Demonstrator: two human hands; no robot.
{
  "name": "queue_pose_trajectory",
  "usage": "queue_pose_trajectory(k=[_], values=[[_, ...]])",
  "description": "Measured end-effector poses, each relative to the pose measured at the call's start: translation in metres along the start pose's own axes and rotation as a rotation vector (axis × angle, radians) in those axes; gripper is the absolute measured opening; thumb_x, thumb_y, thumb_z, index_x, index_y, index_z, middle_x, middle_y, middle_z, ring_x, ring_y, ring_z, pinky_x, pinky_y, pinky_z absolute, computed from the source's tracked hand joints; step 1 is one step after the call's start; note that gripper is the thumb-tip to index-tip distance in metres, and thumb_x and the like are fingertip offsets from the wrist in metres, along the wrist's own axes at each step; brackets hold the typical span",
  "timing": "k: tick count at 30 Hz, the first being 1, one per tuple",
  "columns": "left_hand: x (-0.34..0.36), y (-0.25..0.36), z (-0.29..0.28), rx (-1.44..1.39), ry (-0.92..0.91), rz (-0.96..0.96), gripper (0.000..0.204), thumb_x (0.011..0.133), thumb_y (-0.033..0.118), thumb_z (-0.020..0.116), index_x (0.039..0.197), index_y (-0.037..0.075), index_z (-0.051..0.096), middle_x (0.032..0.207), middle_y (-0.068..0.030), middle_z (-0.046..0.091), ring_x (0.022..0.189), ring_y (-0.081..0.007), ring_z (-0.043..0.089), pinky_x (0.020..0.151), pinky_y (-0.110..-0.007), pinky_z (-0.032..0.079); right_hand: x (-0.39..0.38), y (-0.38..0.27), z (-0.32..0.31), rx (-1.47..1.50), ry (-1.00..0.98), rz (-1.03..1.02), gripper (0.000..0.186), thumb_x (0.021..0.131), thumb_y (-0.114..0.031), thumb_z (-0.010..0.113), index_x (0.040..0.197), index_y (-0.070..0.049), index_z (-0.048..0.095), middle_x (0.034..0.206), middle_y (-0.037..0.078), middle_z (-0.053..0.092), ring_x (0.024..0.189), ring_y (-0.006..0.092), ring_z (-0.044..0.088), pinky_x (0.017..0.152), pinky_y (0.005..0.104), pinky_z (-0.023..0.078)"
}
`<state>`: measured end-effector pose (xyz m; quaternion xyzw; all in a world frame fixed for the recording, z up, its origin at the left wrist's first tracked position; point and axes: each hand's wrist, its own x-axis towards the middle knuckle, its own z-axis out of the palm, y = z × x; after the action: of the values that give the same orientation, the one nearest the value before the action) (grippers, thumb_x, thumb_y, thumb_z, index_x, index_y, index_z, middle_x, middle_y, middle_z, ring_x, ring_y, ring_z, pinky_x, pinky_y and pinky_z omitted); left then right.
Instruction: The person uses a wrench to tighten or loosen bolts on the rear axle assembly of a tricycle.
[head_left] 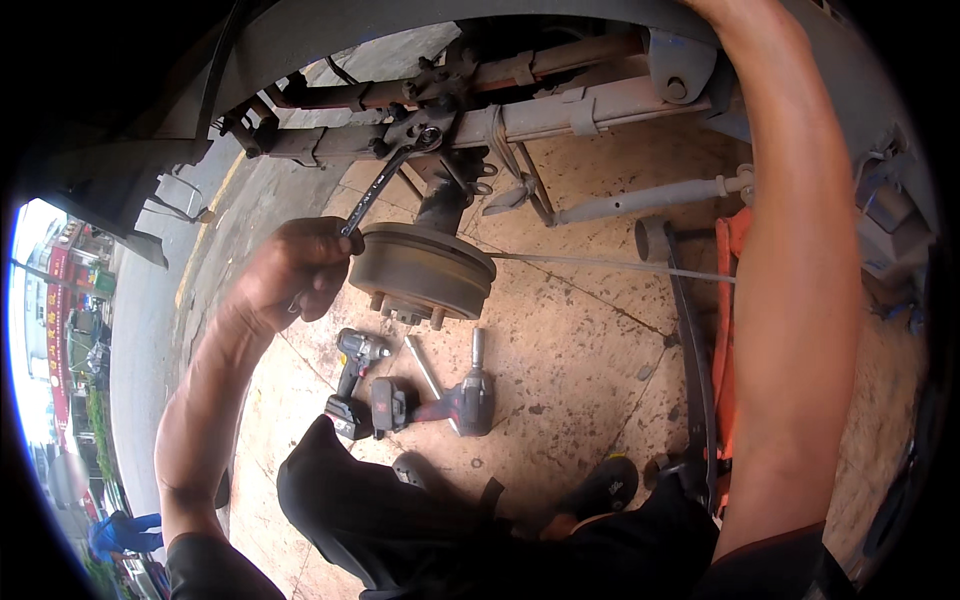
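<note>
My left hand (298, 262) is closed around the lower end of a dark steel wrench (377, 188). The wrench slants up to the right, and its ring end lies over a fastener on the clamp plate of a leaf spring (545, 122). Just right of this hand, below the spring, hangs a rusty brake drum (420, 272) with studs on its underside. My right forearm (800, 260) reaches up along the right side to the vehicle frame. The right hand itself is beyond the upper edge, so its fingers and anything in them are hidden.
On the stained tile floor lie two cordless power tools, a smaller driver (352, 370) and an impact wrench (462, 405) with a socket, beside a metal bar (425, 368). A grey shock absorber (640, 200) and an orange jack (728, 400) stand right. A person in blue (125, 535) is far left.
</note>
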<state>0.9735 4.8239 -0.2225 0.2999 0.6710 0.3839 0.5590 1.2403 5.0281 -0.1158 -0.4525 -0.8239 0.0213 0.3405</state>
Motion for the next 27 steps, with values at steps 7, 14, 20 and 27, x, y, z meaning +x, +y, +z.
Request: queue_pose_trajectory(k=[7,14,20,27], values=[[-0.006,-0.002,0.119,-0.594,0.212,-0.149,0.008,0.096,0.017,0.047,0.094,0.01,0.05,0.06,0.0049,0.037,0.044,-0.0087,0.033,0.041,-0.025,0.03,-0.006,0.007,0.009,-0.163,0.157,-0.106,0.066,0.081,-0.063,0.059,0.093,0.0,0.073,0.098,0.022,0.07,0.096,0.0358,0.066,0.088,0.0414,0.049],[0.101,0.028,0.257,-1.028,0.594,0.537,0.007,0.09,0.004,0.048,0.096,0.005,0.045,0.074,-0.0047,0.05,0.06,-0.0153,0.046,0.055,-0.032,0.039,-0.006,-0.011,0.005,-0.171,0.125,-0.076,0.069,0.08,-0.067,0.058,0.088,0.0,0.073,0.09,0.021,0.07,0.09,0.0369,0.067,0.08,0.0435,0.051],[0.09,0.005,0.251,-0.9,0.488,0.654,0.011,0.098,0.012,0.05,0.101,0.003,0.045,0.072,-0.0048,0.053,0.06,-0.0115,0.05,0.054,-0.026,0.042,0.003,0.003,0.014,-0.241,0.146,-0.124,0.074,0.08,-0.073,0.054,0.084,-0.001,0.072,0.085,0.021,0.069,0.087,0.0393,0.066,0.077,0.046,0.05],[0.015,-0.04,0.152,-0.159,-0.13,0.317,0.029,0.099,0.031,0.055,0.101,0.002,0.056,0.066,-0.0007,0.052,0.056,-0.0083,0.052,0.047,-0.023,0.041,-0.002,0.002,-0.003,-0.246,0.106,-0.08,0.074,0.079,-0.074,0.055,0.089,-0.003,0.072,0.088,0.022,0.069,0.093,0.0387,0.065,0.082,0.045,0.049]])
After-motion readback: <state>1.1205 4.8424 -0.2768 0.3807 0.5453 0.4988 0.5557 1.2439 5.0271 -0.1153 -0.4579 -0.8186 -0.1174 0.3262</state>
